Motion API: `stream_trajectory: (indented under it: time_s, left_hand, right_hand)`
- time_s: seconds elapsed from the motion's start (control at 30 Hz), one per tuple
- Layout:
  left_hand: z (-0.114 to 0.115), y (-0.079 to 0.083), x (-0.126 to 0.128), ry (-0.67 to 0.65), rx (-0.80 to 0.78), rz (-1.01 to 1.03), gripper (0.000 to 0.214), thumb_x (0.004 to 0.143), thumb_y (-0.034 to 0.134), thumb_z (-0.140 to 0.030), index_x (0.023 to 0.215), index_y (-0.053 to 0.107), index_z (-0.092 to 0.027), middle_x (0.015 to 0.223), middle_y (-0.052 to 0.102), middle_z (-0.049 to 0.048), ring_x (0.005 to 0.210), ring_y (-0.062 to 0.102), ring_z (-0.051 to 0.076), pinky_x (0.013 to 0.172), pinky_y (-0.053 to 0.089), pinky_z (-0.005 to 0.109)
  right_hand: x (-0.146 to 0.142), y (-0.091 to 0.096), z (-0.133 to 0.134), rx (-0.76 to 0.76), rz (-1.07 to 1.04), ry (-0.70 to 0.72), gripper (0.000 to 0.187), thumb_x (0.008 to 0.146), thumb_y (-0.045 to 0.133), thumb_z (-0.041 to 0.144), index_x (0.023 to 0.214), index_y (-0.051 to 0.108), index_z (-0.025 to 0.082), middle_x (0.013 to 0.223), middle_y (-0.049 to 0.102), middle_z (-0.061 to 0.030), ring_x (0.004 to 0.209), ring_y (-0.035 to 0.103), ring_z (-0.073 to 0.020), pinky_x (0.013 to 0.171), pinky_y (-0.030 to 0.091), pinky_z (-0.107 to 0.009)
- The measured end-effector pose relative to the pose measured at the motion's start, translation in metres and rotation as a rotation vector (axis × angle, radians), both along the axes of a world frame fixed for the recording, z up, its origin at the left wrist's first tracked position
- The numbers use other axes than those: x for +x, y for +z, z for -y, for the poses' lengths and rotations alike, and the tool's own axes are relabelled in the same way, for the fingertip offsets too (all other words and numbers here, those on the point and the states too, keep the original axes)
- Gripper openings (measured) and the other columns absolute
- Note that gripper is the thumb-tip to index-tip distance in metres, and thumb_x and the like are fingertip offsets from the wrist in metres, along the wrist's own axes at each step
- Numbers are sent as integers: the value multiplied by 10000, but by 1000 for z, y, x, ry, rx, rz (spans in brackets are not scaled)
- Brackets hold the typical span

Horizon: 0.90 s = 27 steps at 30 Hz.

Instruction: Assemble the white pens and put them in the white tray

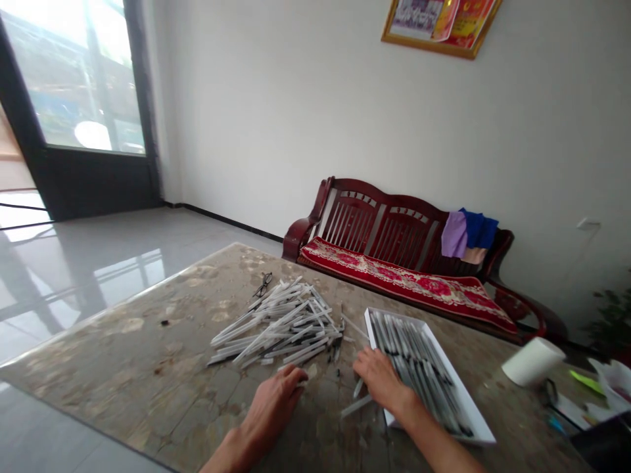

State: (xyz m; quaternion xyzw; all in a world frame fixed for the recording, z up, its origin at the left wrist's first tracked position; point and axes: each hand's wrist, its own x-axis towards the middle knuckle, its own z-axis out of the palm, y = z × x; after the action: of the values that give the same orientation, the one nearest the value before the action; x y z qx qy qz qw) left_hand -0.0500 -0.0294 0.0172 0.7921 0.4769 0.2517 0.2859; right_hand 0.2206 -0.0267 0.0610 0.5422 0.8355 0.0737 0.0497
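A loose pile of clear and white pen barrels [283,322] lies on the stone-patterned table. My left hand [277,401] is just in front of the pile, its fingers curled together; whatever is between them is hidden. To the right is a shallow white box [456,378] with rows of dark-filled pens [419,361] packed in it. My right hand [382,380] reaches over the box's left wall, fingers bent down and closed, their tips partly hidden. A short clear tube [358,387] shows below those fingers, and another clear tube [355,406] lies on the table near it.
Glasses [263,284] lie behind the pile. A white paper roll [533,361] stands right of the box, with clutter beyond it. Small dark pieces [338,341] are scattered at the pile's right edge. A red wooden bench [384,230] is behind the table [197,387].
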Motion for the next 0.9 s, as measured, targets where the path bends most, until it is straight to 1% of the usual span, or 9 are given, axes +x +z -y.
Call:
stream_trajectory:
  time_s: [0.1, 0.2, 0.27, 0.33, 0.43, 0.5, 0.63, 0.77, 0.9]
  left_hand:
    - [4, -15, 5, 48, 39, 78, 322, 834, 487, -139, 1067, 662, -275, 1068, 691, 41, 974, 661, 205, 828, 477, 278]
    - [2, -23, 16, 91, 83, 215, 417, 794, 515, -111, 1158, 634, -276, 1149, 672, 52, 1008, 649, 212, 864, 485, 296]
    - [0, -21, 23, 101, 66, 302, 437, 787, 541, -133, 1196, 624, -264, 1141, 676, 71, 882, 669, 207, 809, 511, 304]
    - [-2, -16, 28, 81, 36, 383, 375, 786, 562, -160, 1139, 662, -236, 1050, 702, 83, 771, 665, 202, 753, 524, 306]
    - [1, -9, 28, 60, 18, 512, 201, 825, 544, -213, 917, 721, -192, 912, 726, 95, 829, 666, 233, 788, 512, 319]
    - [6, -9, 24, 93, -6, 582, 188, 840, 535, -250, 853, 709, -179, 857, 729, 93, 816, 663, 233, 773, 511, 314]
    - [16, -15, 7, 282, -79, 709, 215, 837, 540, -336, 897, 670, -176, 783, 711, 64, 726, 643, 213, 717, 520, 303]
    - [22, -16, -15, 407, -135, 712, 237, 831, 538, -393, 834, 643, -181, 654, 658, 23, 583, 595, 189, 589, 492, 274]
    - [24, -12, -36, 489, -16, 623, 152, 793, 590, -330, 821, 643, -190, 689, 661, 19, 625, 598, 184, 618, 475, 262]
  right_hand:
    - [-8, 4, -4, 20, -84, -61, 203, 820, 540, 39, 871, 653, 199, 921, 689, -48, 930, 608, -208, 801, 426, -295]
    - [-36, 9, 0, 81, -437, -141, 171, 811, 572, 77, 884, 639, 216, 901, 683, -21, 897, 615, -188, 773, 429, -267]
    - [-62, 10, 6, 55, -710, -170, 155, 808, 578, 99, 872, 650, 221, 864, 688, -6, 840, 628, -171, 744, 439, -250]
    - [-86, 10, 11, 4, -932, -185, 135, 797, 590, 121, 851, 667, 217, 827, 696, 0, 788, 636, -162, 712, 448, -239]
    - [-112, 8, 14, -34, -1101, -194, 104, 770, 611, 146, 805, 687, 208, 800, 704, -4, 761, 640, -162, 692, 451, -234]
    - [-124, 7, 12, -52, -1131, -197, 91, 753, 623, 151, 778, 694, 204, 783, 705, -5, 746, 639, -162, 681, 450, -234]
    - [-150, 2, 3, -93, -1121, -139, 134, 716, 623, 110, 767, 706, 201, 774, 696, -2, 745, 641, -155, 688, 458, -225]
    - [-173, -5, -15, -73, -1087, -82, 168, 762, 590, 94, 798, 713, 204, 807, 701, -9, 787, 651, -150, 727, 475, -218]
    - [-186, -13, -40, 9, -767, -16, 235, 835, 537, 71, 878, 714, 220, 929, 704, -36, 887, 644, -158, 804, 474, -229]
